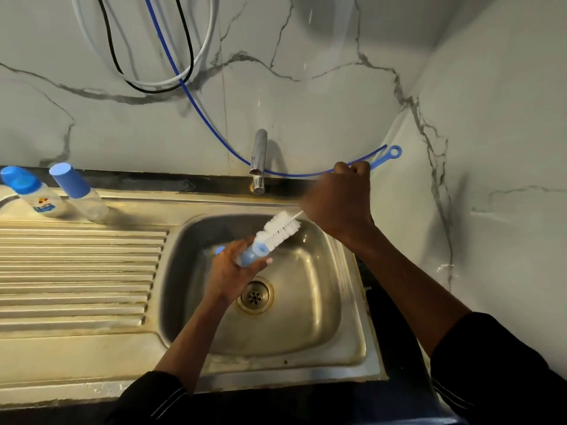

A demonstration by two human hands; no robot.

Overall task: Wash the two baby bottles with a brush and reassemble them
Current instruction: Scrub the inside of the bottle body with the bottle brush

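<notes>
Left hand: I see my left hand (233, 271) over the steel sink basin (306, 317), fingers wrapped round a small blue plastic bottle part (253, 256).
Right hand: my right hand (340, 197) at 1 o'clock, fingers clenched on the white-bristled brush with a blue handle (280, 227).
Bottles: two capped clear baby bottles (58, 191) at 10 o'clock on the drainboard.
Around: chrome tap (258, 161) at 12 o'clock; blue tube (196, 99) behind it.
</notes>
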